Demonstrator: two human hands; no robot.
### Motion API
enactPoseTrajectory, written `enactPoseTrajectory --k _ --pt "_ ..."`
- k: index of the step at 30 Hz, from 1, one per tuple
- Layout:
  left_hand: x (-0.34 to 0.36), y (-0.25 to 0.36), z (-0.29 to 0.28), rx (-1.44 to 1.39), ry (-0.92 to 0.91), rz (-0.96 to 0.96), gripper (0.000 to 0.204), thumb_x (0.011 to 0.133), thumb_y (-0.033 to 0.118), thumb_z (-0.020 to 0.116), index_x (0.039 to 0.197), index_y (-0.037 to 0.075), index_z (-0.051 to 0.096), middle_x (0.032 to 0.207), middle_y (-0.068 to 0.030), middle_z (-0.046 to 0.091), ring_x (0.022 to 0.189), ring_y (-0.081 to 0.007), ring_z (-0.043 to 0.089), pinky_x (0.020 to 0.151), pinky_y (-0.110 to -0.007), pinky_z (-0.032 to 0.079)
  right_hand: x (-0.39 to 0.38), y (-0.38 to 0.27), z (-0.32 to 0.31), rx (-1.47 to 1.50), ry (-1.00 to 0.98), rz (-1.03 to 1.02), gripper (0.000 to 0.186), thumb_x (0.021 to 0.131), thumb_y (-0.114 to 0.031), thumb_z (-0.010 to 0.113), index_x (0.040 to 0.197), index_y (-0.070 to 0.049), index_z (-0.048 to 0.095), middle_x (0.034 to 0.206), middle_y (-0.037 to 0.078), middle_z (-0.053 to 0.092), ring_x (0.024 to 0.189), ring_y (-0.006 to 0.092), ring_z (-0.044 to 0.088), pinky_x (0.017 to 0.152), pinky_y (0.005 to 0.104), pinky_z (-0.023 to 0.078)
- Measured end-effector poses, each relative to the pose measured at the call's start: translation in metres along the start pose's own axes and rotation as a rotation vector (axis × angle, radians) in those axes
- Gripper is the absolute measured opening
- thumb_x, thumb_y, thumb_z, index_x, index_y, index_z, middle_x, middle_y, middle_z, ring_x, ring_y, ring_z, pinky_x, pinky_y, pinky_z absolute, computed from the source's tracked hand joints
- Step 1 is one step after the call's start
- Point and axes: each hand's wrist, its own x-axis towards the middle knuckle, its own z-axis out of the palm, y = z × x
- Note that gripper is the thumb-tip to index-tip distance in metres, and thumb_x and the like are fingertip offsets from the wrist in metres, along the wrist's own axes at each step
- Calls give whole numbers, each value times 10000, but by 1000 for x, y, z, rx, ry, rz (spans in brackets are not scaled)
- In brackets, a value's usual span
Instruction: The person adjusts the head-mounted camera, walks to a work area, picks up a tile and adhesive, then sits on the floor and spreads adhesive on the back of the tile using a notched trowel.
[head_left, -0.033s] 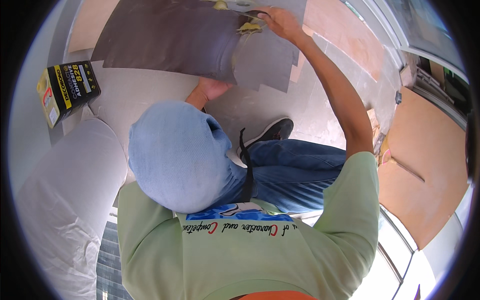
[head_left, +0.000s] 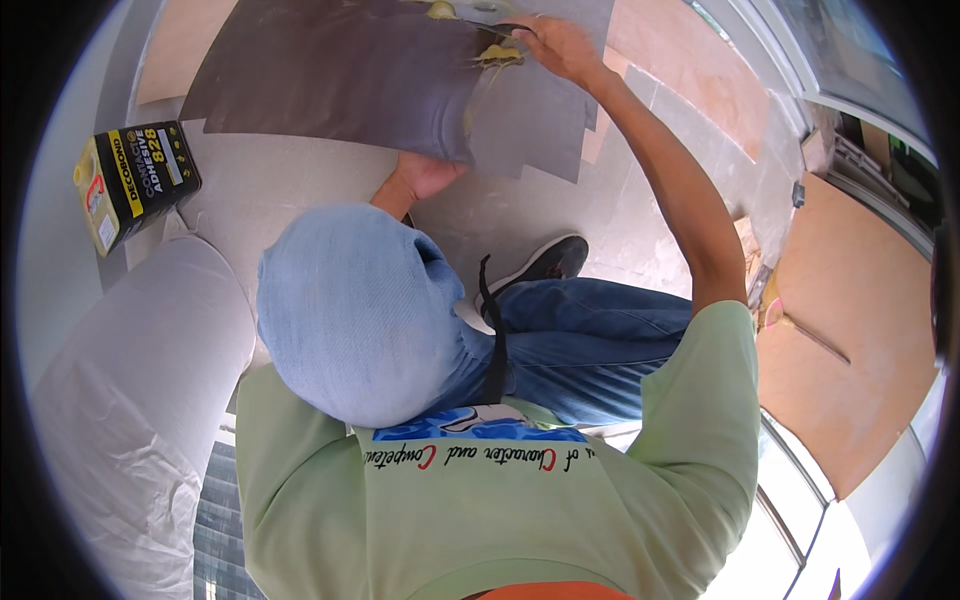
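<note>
A dark flexible sheet (head_left: 310, 65) lies over grey sheets (head_left: 545, 140) at the top of the view. My right hand (head_left: 560, 50) grips a thin dark spreading tool (head_left: 490, 28) among blobs of yellow paste (head_left: 500, 52) on the dark sheet. My left hand (head_left: 425, 175) is at that sheet's lower edge, its fingers mostly hidden beneath. At the left stands a black and yellow adhesive can (head_left: 140, 185) with its yellow spout uppermost.
My bent knee (head_left: 350, 310) and shoe (head_left: 560, 260) rest near the tiled floor (head_left: 640, 220). White cloth-covered form (head_left: 140, 380) lies along the left. Tan boards (head_left: 850, 270) are at the right, with a long thin stick (head_left: 815, 340). A glazed frame (head_left: 850, 60) borders the upper right.
</note>
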Motion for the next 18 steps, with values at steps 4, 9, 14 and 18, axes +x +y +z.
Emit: enactPoseTrajectory --k 4,9,14,18 --pt "1 1 -2 48 69 53 510 1030 436 480 1386 75 535 1423 -98 557 1285 -255 532 1082 -441 442 -7 -18 19 15 -137 -10 292 1034 -258 515 1286 -229 661 1111 140 713 1017 366 663 903 462 521" --pt "11 7 0 -7 5 77 510 1026 442 481 1351 55 551 1368 -96 590 1202 -241 577 1035 -403 467 -43 -58 8 -23 -98 -179 319 974 -162 549 1253 -237 683 1117 96 721 1012 334 674 885 437 537" --pt "9 3 1 80 -5 47 515 1013 463 480 1341 72 552 1340 -91 601 1198 -237 579 1028 -398 472 -91 -99 -12 3 -143 -234 293 988 -238 578 1259 -281 682 1104 28 708 999 252 686 856 405 555" --pt "7 0 -8 186 265 88 519 1016 475 486 1329 69 567 1342 -97 600 1170 -235 590 993 -375 489 -124 -126 -31 26 -375 -265 300 988 -269 590 1275 -247 676 1117 38 711 1021 252 685 885 393 549"
